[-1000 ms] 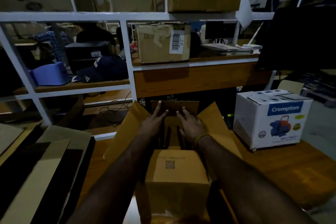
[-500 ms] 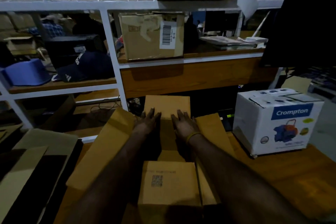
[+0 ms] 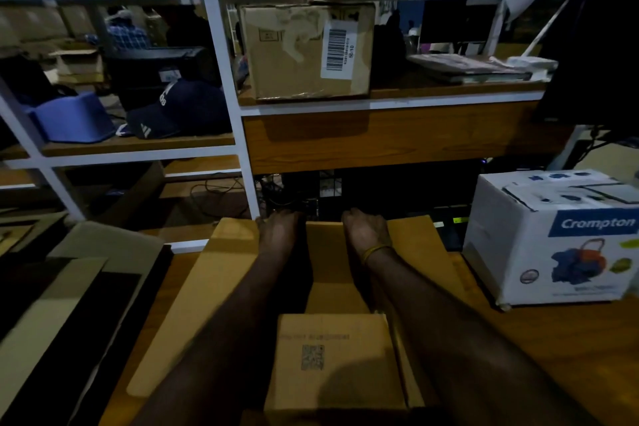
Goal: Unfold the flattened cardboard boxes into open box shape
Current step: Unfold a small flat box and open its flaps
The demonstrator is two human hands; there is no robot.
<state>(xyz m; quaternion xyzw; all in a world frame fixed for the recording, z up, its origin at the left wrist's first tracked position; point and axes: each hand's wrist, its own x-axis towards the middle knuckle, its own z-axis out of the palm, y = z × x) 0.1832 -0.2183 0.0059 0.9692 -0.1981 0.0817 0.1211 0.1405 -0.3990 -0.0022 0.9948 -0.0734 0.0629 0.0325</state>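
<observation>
A brown cardboard box (image 3: 332,360) stands on the wooden table in front of me, its near flap bearing a QR code. Its left flap (image 3: 211,287) and right flap (image 3: 418,245) lie spread outward. My left hand (image 3: 278,230) and my right hand (image 3: 364,228) both reach over the box and curl over the far edge of the far flap (image 3: 325,242), fingers hidden behind it. A yellow band circles my right wrist.
A stack of flattened cardboard (image 3: 65,297) lies at the left. A white Crompton box (image 3: 560,239) stands on the table at the right. A white-framed shelf (image 3: 228,86) behind holds a taped carton (image 3: 304,52), a dark cap (image 3: 173,111) and a blue tub (image 3: 72,117).
My hands slid from inside the box outward to the far flap's edge, pressing it down flat. The side flaps dropped lower and spread wider.
</observation>
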